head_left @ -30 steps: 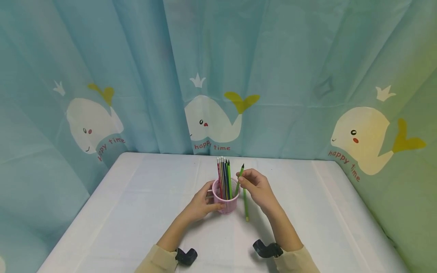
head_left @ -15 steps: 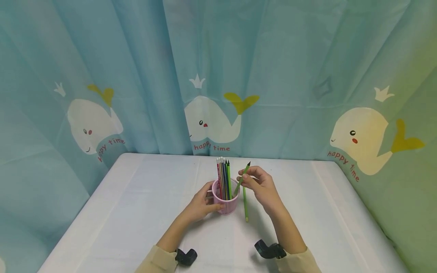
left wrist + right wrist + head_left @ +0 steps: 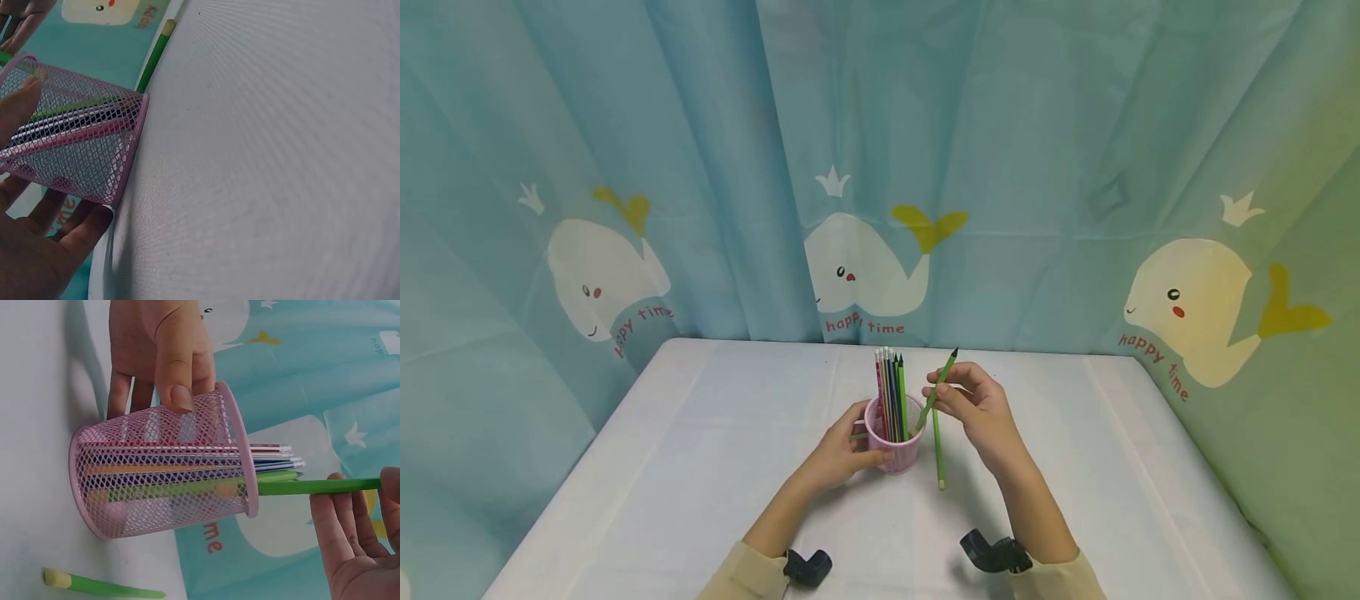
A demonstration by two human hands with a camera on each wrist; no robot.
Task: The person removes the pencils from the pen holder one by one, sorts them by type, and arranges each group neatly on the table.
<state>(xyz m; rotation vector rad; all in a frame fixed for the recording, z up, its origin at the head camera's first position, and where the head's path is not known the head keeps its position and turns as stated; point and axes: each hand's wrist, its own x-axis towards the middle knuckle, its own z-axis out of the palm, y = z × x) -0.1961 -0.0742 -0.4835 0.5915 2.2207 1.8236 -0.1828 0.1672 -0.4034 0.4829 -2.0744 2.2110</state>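
Note:
My left hand holds a pink mesh pencil cup upright on the table, thumb on the near side and fingers round the left. Inside the cup several pencils lean together, red, dark and green. Between thumb and fingers, my right hand pinches a green pencil, dark point up, tilted to the right. The right wrist view shows the lower end of this green pencil still within the mesh cup. A second green pencil lies on the table, right of the cup.
The white table ends at a blue-green curtain printed with whales, which hangs behind it and at both sides. Black wrist-camera mounts stick out from both wrists.
My right hand has shifted slightly up and to the right. The green pencil it pinches has risen somewhat and leans further right. My left hand and the cup have stayed in place.

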